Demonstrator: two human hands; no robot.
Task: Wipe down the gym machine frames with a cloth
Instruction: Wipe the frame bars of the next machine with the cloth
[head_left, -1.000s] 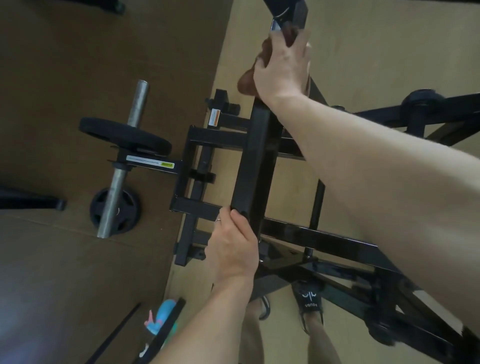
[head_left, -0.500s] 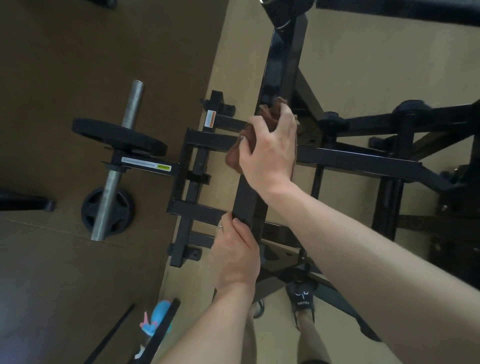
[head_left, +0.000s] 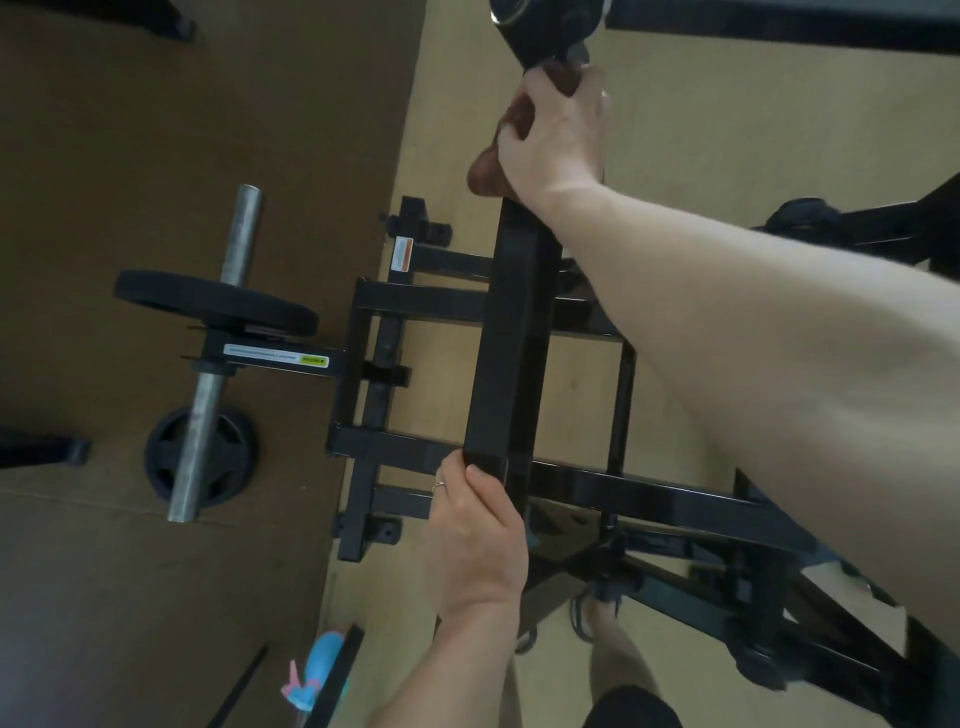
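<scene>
A plate (head_left: 215, 304) sits on a steel bar (head_left: 218, 358) at left. The left hand (head_left: 475, 540) has its grip around the near end of the black beam (head_left: 506, 353). The right hand (head_left: 558, 135) clenches a brown cloth (head_left: 488, 169) against the beam's far end.

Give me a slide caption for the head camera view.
Right hand presses a brown cloth onto the black machine arm while left hand steadies its near end.

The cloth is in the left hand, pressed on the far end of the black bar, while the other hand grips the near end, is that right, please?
Not quite: the head view shows the brown cloth in the right hand, at the far end of the black bar. The left hand grips the near end.
</scene>
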